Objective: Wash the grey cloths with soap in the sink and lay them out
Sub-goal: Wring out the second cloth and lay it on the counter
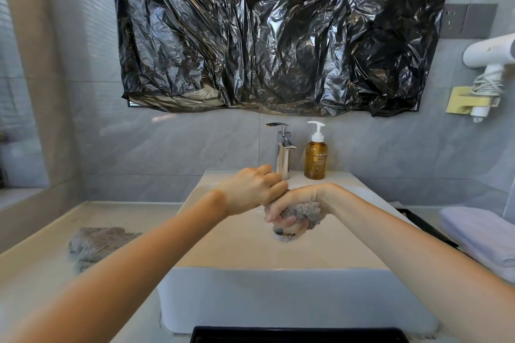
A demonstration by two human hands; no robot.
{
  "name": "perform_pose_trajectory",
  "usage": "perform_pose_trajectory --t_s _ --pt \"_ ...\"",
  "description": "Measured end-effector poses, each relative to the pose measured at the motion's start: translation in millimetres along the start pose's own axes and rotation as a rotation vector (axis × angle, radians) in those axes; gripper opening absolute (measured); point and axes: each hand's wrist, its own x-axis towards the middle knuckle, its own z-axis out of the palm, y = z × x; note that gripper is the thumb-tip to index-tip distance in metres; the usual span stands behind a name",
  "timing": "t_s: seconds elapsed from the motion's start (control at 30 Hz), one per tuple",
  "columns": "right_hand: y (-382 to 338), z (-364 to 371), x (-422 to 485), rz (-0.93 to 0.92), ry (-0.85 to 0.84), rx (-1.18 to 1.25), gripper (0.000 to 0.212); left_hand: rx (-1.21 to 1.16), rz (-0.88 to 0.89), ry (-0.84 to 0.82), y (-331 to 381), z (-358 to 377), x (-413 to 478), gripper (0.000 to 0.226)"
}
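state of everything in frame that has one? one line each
sink: no standing water visible
tap: no stream visible
soap bottle: upright, pump on
held cloth: bunched, above sink
left hand: grips held cloth
right hand: grips held cloth
second cloth: spread on counter, left of sink

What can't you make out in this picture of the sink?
Head view:
- Whatever is behind the black plastic: fully covered.
- Drain: mostly hidden by the right hand and the cloth.
- Much of the cloth: buried in the left hand and right hand.
- Soap bottle label: too small to read.
- Hair dryer: cut off by the right edge.
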Motion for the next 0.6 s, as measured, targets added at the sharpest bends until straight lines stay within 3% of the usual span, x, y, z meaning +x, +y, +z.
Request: perform_pose_trajectory --t_s 0.07,0.13,0.2,0.3,0.43,0.53,0.6 --pt "-3.0 0.7 3.4 0.11 0.303 -0.148 0.042 -0.034 -0.189 -0.341 8.5 -3.2 3.8 0.017" --pt "-4.1 7.1 12.5 0.156 0.584 -0.484 0.024 -0.081 -0.429 -0.609 21.6 2.5 7.6 0.024" --pt "2.3 14.7 26.7 0.197 0.79 -0.763 0.011 -0.2 -0.624 -0.703 32.6 14.0 7.6 0.029" --pt "19.2 21.7 39.2 0.179 1.019 -1.014 0.021 -0.504 -0.843 -0.698 37.1 30.8 1.6 0.022" --pt "38.9 9.9 45.1 0.041 1.082 -1.456 0.029 -0.895 -1.005 -0.656 45.9 38.7 3.1 0.006" --pt "50.4 -1.9 38.6 -0.158 1.027 -1.736 0.019 -1.301 -1.172 -0.707 53.5 37.4 3.7 0.019" --pt "58.1 -7.1 35.4 -0.244 1.03 -1.863 0.021 -1.493 -1.179 -0.807 53.0 35.7 2.7 0.026"
